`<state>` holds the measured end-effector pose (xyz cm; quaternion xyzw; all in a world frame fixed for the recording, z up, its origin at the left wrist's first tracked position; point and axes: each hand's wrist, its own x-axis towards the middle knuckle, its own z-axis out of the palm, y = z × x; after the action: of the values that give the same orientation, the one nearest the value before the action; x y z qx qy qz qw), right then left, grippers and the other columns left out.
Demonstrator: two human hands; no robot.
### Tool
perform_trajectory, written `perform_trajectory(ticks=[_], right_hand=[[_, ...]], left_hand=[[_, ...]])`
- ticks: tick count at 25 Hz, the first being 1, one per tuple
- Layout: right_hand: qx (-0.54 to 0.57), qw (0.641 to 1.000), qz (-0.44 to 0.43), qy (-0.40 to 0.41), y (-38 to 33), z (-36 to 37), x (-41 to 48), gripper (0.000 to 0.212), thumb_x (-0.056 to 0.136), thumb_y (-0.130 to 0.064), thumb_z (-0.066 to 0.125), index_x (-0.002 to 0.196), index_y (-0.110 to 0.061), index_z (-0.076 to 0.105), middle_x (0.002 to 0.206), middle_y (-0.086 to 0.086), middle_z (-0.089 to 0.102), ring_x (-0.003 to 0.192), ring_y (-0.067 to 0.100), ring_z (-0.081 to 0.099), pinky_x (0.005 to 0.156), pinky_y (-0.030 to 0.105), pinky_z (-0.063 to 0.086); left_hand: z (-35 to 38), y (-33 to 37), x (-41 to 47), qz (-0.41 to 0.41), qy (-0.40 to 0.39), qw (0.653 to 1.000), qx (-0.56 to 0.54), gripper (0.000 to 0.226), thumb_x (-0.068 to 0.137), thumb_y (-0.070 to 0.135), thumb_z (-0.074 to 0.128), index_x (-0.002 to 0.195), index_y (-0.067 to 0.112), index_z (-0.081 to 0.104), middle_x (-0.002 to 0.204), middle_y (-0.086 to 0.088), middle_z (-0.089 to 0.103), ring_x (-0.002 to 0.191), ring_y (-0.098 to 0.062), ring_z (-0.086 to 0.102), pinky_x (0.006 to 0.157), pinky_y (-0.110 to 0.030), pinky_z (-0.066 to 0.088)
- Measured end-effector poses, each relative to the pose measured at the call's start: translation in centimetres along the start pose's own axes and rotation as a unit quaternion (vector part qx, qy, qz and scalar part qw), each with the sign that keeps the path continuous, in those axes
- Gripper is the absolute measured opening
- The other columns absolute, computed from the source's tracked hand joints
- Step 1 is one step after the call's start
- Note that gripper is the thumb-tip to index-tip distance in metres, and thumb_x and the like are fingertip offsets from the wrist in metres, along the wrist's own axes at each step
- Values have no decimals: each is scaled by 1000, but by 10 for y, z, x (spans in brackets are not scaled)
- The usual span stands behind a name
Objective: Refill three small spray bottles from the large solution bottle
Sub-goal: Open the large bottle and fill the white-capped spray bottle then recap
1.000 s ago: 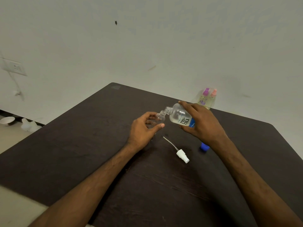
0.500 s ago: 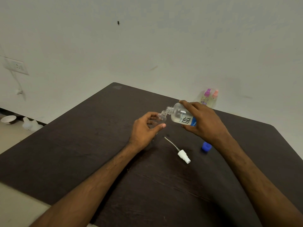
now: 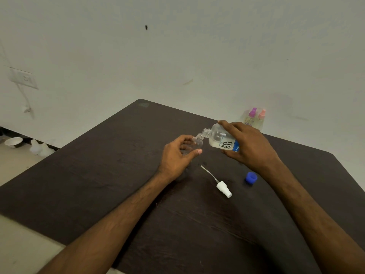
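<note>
A dark brown wooden table [image 3: 98, 184] fills the near part of the scene, with a pale wall behind it. Near the middle of the table the left hand [image 3: 176, 157] curls its fingers and thumb round a small clear plastic spray bottle [image 3: 197, 142], which stands upright with its mouth uncapped; most of its body is hidden by the hand, so its fill level cannot be told. Just to the right, the right hand [image 3: 249, 148] wraps fingers and thumb round the base half of a large clear plastic solution bottle [image 3: 220, 139] with a white label printed "re-nu" and a blue band. This bottle is tilted with its open threaded neck pointing left and down, and the neck meets the mouth of the small bottle. Clear liquid lies along the lower side of the large bottle. Nearer on the table, between the two forearms, a white plastic spray pump head with a thin dip tube [image 3: 223, 187] lies on its side, the tube pointing toward the far left. To its right, a small blue round cap [image 3: 250, 177] sits just beside the right wrist. At the table's far right edge, by the wall, a small purple-topped spray bottle [image 3: 251, 116] and a pink-topped spray bottle [image 3: 261, 118] stand side by side.
</note>
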<state>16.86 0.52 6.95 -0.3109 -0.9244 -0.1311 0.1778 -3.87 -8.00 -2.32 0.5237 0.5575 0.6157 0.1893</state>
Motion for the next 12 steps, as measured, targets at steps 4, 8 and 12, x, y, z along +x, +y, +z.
perform_trajectory(ticks=[4,8,12], right_hand=[[-1,1000,-3,0,0,0,1,84,79,-36,78,150,-25,33,129,8,58,108,29,58,87,45,52],[-2,1000,-2,-3,1,-2,1,85,79,-36,78,150,-26,32,130,7,57,110,28,57,88,45,52],[-3,1000,0,-5,-1,-2,2,85,80,-36,77,151,-26,32,132,8,57,111,27,57,89,44,52]], left_hand=[[0,0,0,-2,4,1000,-5,40,79,25,85,115,18,67,107,6,74,95,-9,70,83,-36,61],[0,-1,-1,-2,3,1000,-11,40,79,24,84,114,17,68,106,5,74,95,-10,70,84,-36,61],[0,0,-1,-3,1,1000,-6,40,79,25,84,115,19,67,108,6,73,97,-9,70,85,-36,61]])
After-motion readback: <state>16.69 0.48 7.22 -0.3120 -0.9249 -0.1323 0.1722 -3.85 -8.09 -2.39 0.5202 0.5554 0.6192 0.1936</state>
